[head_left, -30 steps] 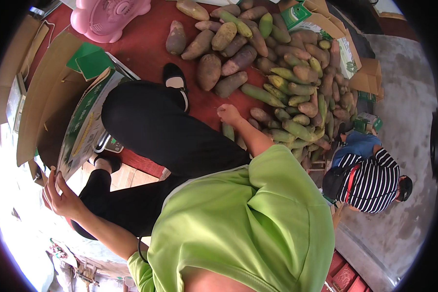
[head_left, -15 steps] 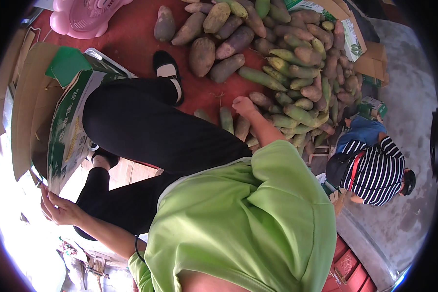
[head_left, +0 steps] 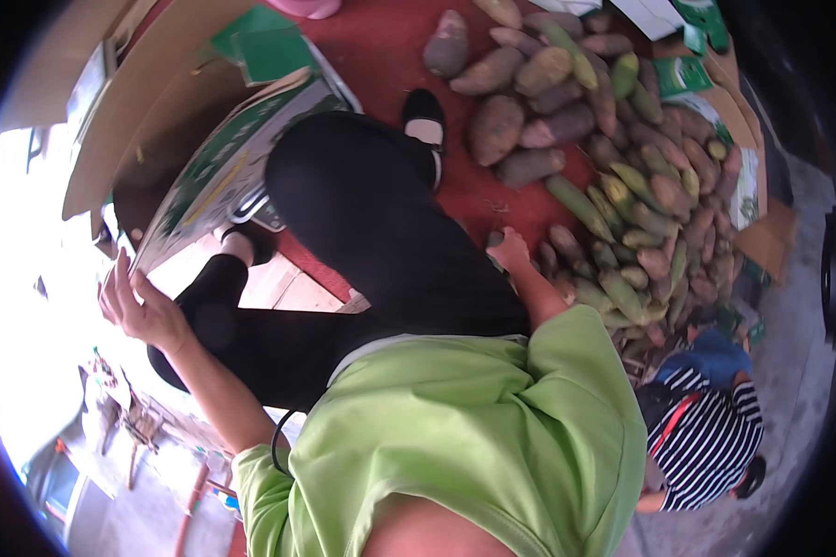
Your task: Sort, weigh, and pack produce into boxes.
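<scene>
My left hand (head_left: 144, 306) is raised beside the near edge of an open cardboard box (head_left: 190, 200) with green and white print, its fingers spread and nothing in them. To the right, past my thigh, my right hand (head_left: 512, 251) reaches down to the red floor. Its fingers are curled over a green radish (head_left: 495, 239), of which only a little shows. Right beside this hand lies a heap of long radishes (head_left: 655, 223), some green, others purplish brown. Several larger purplish radishes (head_left: 557, 125) lie apart from the heap, farther off.
A person in a striped top (head_left: 711, 436) bends at the lower right, next to the heap. Opened cardboard (head_left: 766, 237) borders the heap's right side. Part of a pink plastic basin (head_left: 308, 7) shows at the top. Under my legs is a pale board (head_left: 288, 283).
The view has shifted, so the scene sits farther right. My left hand has come off the box edge and its fingers have spread. My right hand has closed over a green radish.
</scene>
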`<move>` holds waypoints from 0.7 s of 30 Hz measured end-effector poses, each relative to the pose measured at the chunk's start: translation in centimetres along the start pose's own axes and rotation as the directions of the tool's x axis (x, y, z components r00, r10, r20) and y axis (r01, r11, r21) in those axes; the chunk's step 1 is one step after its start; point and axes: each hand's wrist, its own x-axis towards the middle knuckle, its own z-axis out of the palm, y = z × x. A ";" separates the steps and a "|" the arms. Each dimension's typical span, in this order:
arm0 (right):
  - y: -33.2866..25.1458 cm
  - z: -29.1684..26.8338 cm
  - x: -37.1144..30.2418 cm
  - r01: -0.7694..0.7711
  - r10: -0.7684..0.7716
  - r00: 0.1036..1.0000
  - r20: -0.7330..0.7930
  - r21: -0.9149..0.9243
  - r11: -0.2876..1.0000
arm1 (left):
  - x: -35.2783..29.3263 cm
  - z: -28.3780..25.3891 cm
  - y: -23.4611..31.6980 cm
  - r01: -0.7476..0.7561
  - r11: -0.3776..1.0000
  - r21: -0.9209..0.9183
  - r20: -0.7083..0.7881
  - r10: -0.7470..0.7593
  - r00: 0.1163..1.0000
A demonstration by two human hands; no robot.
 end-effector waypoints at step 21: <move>-9.1 -16.4 -3.0 0.657 -0.446 0.643 -0.623 0.148 0.739 | 1.2 -2.7 0.8 0.099 0.972 -0.215 0.068 -0.086 0.994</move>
